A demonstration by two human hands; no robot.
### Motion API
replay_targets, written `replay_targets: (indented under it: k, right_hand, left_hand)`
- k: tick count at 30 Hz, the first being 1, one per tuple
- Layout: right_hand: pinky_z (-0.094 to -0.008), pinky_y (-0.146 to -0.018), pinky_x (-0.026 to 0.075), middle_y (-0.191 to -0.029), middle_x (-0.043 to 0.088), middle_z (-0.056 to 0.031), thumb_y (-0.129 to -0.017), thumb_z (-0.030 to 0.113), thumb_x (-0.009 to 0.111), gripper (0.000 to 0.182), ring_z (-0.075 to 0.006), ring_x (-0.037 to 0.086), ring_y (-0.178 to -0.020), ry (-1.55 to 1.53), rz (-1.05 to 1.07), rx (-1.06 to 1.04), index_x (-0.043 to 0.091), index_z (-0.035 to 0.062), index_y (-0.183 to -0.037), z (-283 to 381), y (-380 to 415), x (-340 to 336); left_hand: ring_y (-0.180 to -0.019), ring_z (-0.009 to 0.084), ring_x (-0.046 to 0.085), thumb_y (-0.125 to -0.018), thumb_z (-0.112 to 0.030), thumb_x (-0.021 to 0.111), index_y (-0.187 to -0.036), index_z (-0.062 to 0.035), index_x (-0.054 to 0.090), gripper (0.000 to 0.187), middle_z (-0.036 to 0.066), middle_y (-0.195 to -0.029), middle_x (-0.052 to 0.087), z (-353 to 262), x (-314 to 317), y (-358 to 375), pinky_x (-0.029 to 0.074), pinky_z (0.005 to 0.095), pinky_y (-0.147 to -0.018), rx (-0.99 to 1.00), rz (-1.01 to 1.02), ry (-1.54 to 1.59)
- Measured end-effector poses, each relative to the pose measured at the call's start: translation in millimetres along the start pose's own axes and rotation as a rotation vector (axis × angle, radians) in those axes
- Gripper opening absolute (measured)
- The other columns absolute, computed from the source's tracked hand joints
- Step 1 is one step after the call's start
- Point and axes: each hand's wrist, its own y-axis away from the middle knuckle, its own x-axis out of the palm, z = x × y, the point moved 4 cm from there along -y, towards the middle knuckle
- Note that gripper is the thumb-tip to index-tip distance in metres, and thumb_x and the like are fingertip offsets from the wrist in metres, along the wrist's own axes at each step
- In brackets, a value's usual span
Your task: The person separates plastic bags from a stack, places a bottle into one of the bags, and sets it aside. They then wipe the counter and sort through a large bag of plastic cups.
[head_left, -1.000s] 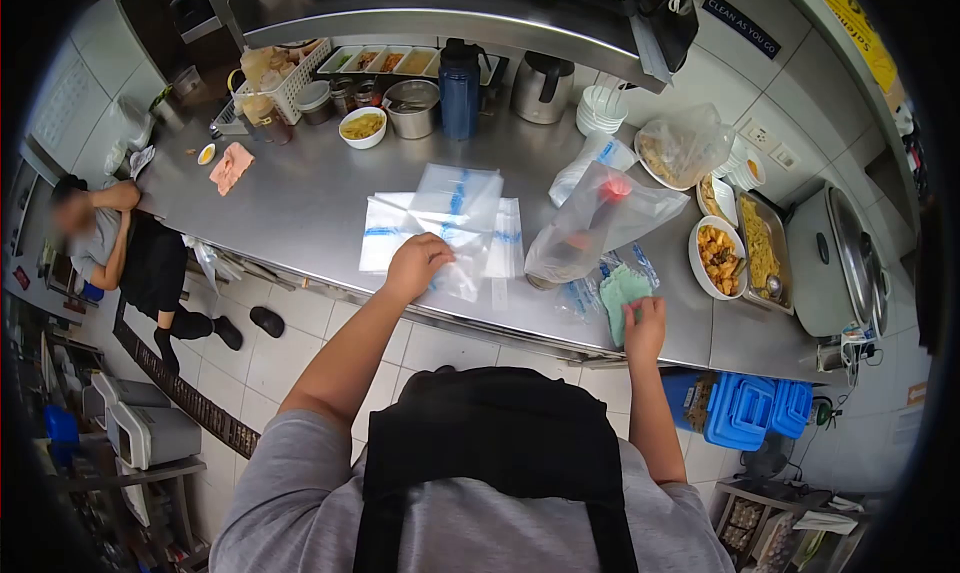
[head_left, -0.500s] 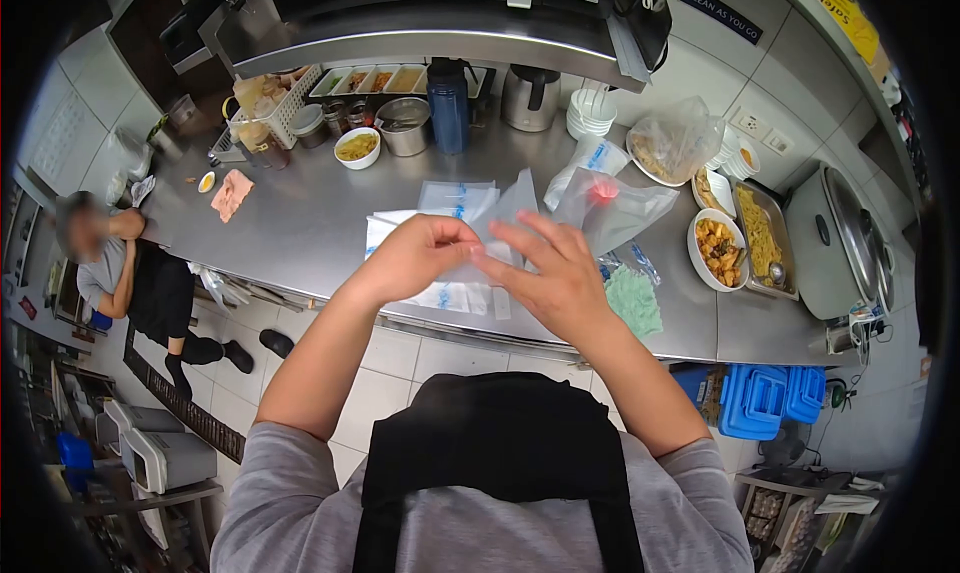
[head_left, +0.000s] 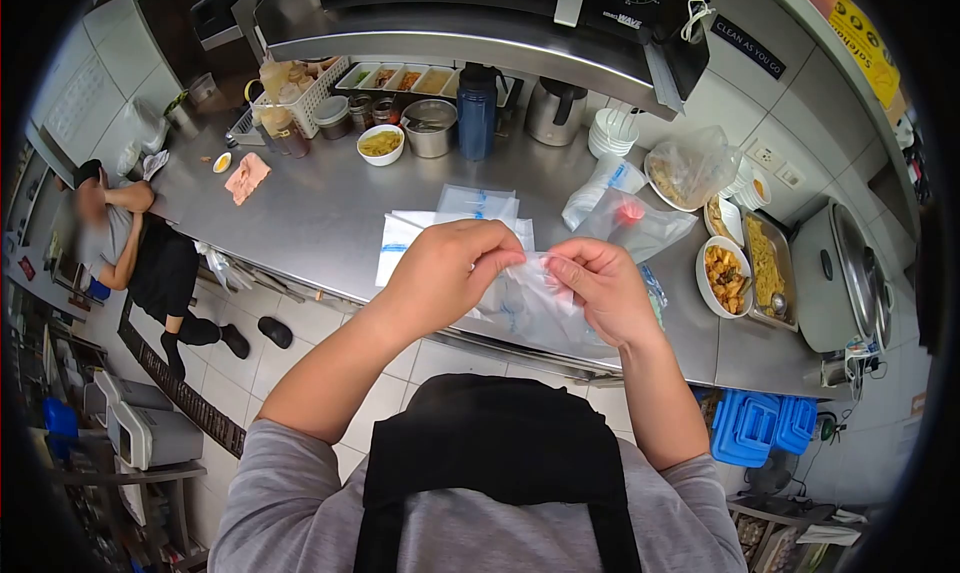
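A thin clear plastic bag hangs between my hands over the front edge of the steel counter. My left hand pinches its top edge between thumb and fingers. On the other side, my right hand pinches the same edge, close to the left fingertips. White sheets with blue print lie beneath and beside my left hand, with more clear bags behind them. Beyond my right hand rests a clear bag with something red in it. The green cloth is mostly hidden behind my right hand.
A blue bottle, a steel pot and a bowl of yellow food stand at the back. Food bowl, tray and large cooker are right. Another person is at far left.
The clear bag now hangs lower and spreads between my hands. My right hand has closed on its edge and moved right. The view has shifted slightly.
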Motion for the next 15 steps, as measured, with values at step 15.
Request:
replay_targets:
  k: [15]
  right_hand:
    - [-0.0329, -0.059, 0.043, -0.073, 0.060, -0.0077, -0.091, 0.011, 0.060, 0.015, -0.0176, 0.055, -0.065, 1.096, -0.364, -0.664, 0.060, -0.0007, -0.082, 20.1, 34.9, -35.3]
  left_hand:
    - [-0.063, 0.0148, 0.055, -0.088, -0.012, 0.065, -0.102, -0.0054, 0.064, 0.015, 0.005, -0.079, 0.060, -25.4, 48.6, -30.0, 0.045, 0.0284, -0.059, -0.044, 0.038, 0.362]
